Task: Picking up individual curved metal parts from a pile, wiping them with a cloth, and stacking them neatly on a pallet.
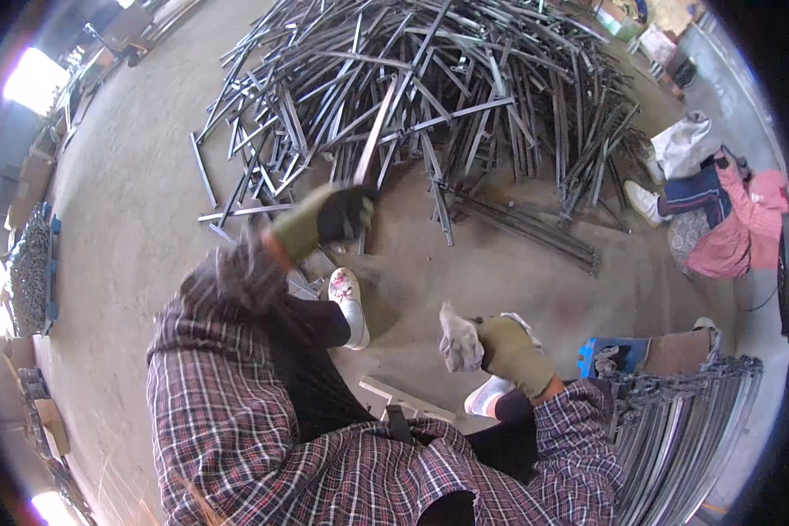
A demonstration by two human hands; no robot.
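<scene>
My left hand [337, 217], in an olive glove with a dark palm, is closed around a flat metal bar [376, 136]. The bar slants up and away from the fist toward a big heap of bars, and the hand is slightly blurred. Lower and to the right, my right hand [510, 351], in a matching glove, grips a crumpled greyish-white rag [460, 340]. Its fingertips are partly hidden by the cloth. The rag and the bar are well apart. Both arms wear checked sleeves.
Ahead spreads the tangled heap of metal bars [465, 79]. At lower right, neatly stacked bars [684, 430] stand beside a blue crate [592, 355] with cardboard. Another person [728, 219] in pink sits at right. A loaded blue pallet [51, 263] lies far left.
</scene>
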